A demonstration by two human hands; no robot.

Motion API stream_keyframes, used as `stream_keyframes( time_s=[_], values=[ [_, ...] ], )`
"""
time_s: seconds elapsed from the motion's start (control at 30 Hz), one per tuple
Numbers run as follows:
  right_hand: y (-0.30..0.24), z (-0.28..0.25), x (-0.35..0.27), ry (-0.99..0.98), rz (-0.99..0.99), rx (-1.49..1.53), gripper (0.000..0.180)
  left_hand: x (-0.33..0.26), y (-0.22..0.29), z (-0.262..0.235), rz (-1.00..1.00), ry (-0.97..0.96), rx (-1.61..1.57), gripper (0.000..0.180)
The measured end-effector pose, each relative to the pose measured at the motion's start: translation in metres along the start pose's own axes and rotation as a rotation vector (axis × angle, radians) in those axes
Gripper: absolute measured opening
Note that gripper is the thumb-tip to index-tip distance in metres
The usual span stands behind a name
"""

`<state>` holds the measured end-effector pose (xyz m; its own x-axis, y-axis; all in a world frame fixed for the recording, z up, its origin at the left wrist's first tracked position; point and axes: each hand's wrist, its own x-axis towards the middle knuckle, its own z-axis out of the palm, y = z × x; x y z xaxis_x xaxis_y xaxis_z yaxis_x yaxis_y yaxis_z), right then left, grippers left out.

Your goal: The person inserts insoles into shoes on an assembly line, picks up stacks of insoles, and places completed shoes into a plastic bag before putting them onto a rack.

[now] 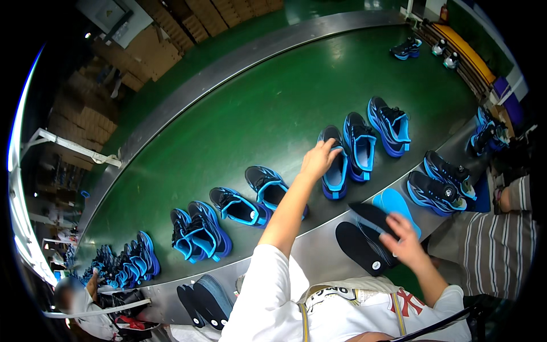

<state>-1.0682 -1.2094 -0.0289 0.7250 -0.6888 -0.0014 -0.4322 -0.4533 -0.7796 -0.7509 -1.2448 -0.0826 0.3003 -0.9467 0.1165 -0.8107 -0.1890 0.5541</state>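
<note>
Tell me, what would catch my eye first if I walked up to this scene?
Probably the row of black and bright blue shoes strung along the curved green belt. The person's left hand reaches out onto one shoe in the middle of the row. Nearer the body, the right hand rests on a fan of dark insoles on the metal edge, one blue insole among them.

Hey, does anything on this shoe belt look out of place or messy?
Mostly orderly. The odd spot is one pair of blue and black shoes left of the left hand: they lie overlapping and askew, while the neighbours sit singly in a row. The insoles under the right hand overlap loosely.
</note>
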Motion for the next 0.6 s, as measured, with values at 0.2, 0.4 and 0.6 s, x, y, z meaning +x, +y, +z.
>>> stream_keyframes(
  time_s=[0.2,0.4,0.6],
  values=[
    [-0.034,-0.027,0.100,0.143,-0.369,-0.130,0.006,-0.010,-0.010,-0.015,-0.113,0.115,0.019,0.035],
    [-0.015,0.027,0.156,-0.109,-0.545,-0.443,0.007,-0.017,-0.026,-0.009,-0.459,0.073,-0.481,0.041],
    [0.019,0.105,0.184,-0.152,-0.443,-0.512,0.011,-0.021,-0.030,0.005,-0.513,0.065,-0.725,0.041]
  ],
)
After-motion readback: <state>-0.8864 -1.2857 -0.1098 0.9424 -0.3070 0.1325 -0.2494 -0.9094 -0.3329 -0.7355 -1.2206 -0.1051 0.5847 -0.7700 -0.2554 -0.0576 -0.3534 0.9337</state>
